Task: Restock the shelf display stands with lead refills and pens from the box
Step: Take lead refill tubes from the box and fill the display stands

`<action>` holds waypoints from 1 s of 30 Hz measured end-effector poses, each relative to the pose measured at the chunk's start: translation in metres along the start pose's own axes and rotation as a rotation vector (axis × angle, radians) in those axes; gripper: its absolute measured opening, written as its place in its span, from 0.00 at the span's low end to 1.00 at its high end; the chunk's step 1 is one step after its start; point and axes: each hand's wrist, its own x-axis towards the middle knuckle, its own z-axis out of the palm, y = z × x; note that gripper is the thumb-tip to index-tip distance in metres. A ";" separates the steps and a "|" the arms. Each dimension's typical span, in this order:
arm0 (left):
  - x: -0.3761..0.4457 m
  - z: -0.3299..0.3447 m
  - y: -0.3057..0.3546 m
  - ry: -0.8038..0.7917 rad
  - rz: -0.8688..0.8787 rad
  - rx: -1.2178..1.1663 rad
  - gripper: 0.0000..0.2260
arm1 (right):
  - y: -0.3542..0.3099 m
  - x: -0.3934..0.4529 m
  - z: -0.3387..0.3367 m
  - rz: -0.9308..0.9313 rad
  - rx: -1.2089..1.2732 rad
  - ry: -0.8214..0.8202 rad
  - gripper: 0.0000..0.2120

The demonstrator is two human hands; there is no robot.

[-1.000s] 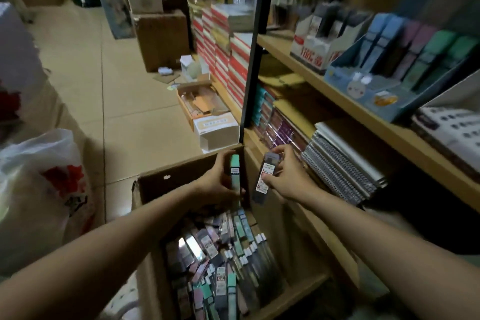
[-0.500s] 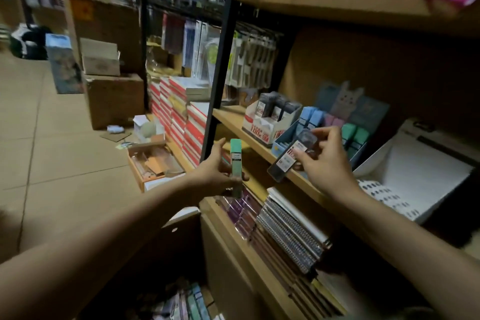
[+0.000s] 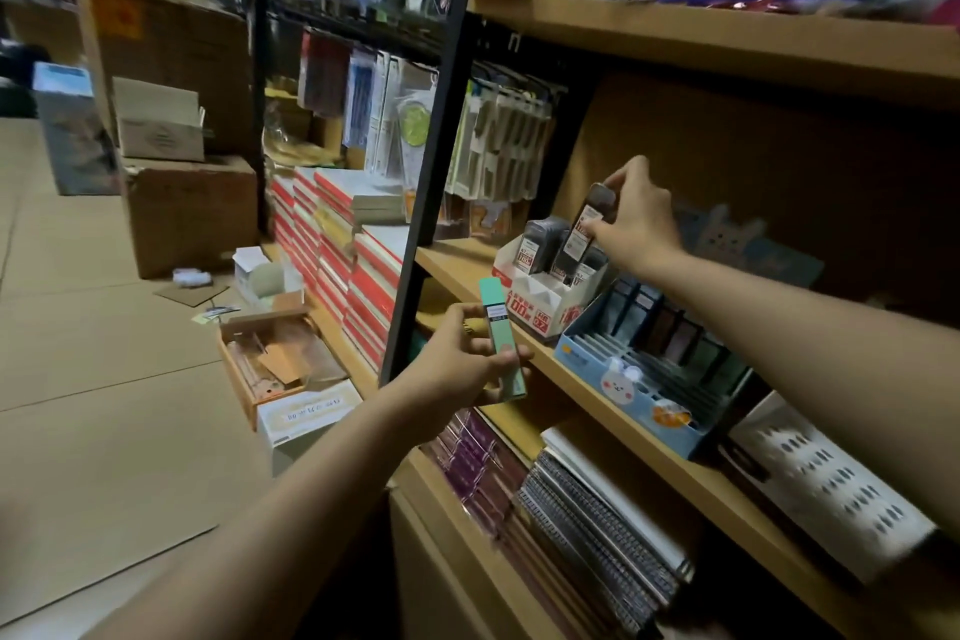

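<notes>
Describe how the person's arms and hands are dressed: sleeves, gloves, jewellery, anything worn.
Nothing worn shows. The left hand and right hand are bare, with no gloves, and no rings or wristbands are visible. Both forearms are uncovered up to the frame edge, so no sleeve is visible.

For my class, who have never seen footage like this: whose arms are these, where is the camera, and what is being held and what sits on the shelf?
No machine here: these are a person's two bare arms, filmed by a wide-angle camera worn on their head, looking forward and down. The left hand grips a green lead refill case, held in front of the wooden shelf. The right hand pinches a dark lead refill case over a white display stand that already holds similar dark cases. Beside it sits a blue display stand with pastel cases. Spiral notebooks lie on the shelf below.
</notes>
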 end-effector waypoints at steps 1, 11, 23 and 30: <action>0.003 0.000 0.000 -0.002 0.001 -0.002 0.19 | 0.002 0.002 0.008 0.008 -0.018 -0.010 0.21; 0.013 -0.007 -0.010 0.068 0.013 -0.023 0.21 | 0.015 0.010 0.044 -0.013 -0.237 -0.070 0.16; 0.000 0.031 -0.006 -0.015 0.052 0.119 0.17 | 0.020 -0.038 -0.019 -0.130 0.012 -0.155 0.14; -0.009 0.089 -0.012 -0.271 0.088 0.114 0.12 | 0.040 -0.106 -0.066 0.013 0.208 -0.294 0.16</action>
